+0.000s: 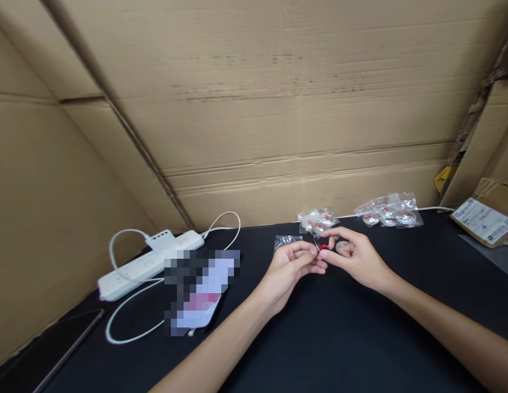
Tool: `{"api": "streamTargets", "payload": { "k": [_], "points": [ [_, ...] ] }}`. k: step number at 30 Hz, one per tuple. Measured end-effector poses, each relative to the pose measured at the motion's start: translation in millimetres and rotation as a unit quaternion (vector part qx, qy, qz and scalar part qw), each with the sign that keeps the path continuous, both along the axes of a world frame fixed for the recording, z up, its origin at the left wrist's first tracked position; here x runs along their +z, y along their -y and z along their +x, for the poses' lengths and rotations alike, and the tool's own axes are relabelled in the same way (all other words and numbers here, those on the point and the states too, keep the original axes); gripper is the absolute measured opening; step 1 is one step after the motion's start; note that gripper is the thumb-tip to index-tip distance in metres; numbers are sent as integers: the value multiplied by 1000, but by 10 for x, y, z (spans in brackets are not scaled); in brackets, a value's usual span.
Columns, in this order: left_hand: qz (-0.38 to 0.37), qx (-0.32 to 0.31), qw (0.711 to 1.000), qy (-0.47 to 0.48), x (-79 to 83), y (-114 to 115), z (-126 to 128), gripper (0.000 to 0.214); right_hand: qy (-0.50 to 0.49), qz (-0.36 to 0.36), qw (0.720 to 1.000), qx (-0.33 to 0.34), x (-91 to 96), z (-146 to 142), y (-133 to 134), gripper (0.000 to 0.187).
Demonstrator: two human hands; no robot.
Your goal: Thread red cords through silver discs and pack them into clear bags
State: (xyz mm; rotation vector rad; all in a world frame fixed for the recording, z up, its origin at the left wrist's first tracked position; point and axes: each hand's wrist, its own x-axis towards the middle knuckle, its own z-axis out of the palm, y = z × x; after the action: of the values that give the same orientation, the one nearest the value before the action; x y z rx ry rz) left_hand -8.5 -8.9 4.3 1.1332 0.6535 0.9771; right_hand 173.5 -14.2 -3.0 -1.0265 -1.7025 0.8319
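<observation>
Red piece (323,248): over the black table (319,338), in front of the clear plastic bags (317,221); long axis seemingly sideways, which end leads I can't tell
Left hand (287,270): thumb and fingers pinching the piece
Right hand (358,259): thumb close by, index finger raised; grip unclear to me
Fingertip work: fine handling, I judge, calling next for a steady left pinch

The tabletop (319,338) is smooth, matt black. The far wall (278,120) is dull brown cardboard, creased and scuffed. The far bags (397,215) are clear, crinkled, glossy plastic. The power strip (125,281) on the left is smooth white plastic. A paper label (484,221) is on the right. The red piece (323,248) is too small to judge.
</observation>
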Motion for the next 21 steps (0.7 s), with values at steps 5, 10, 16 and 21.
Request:
{"api": "streamTargets", "payload": {
  "k": [5,10,16,21],
  "points": [
    [3,-13,1000,2,10,24,13,10,15,-20,999,25,-2,2,-3,40],
    [13,-23,1000,-7,-10,15,-2,13,8,-28,999,24,-11,20,-36,38],
    [21,-5,999,-41,-10,-4,-20,15,-17,-36,999,17,-70,74,-115,42],
    [4,37,995,-93,-1,-9,-9,19,41,-3,999,-2,-60,110,-114,47]
  ]
}}
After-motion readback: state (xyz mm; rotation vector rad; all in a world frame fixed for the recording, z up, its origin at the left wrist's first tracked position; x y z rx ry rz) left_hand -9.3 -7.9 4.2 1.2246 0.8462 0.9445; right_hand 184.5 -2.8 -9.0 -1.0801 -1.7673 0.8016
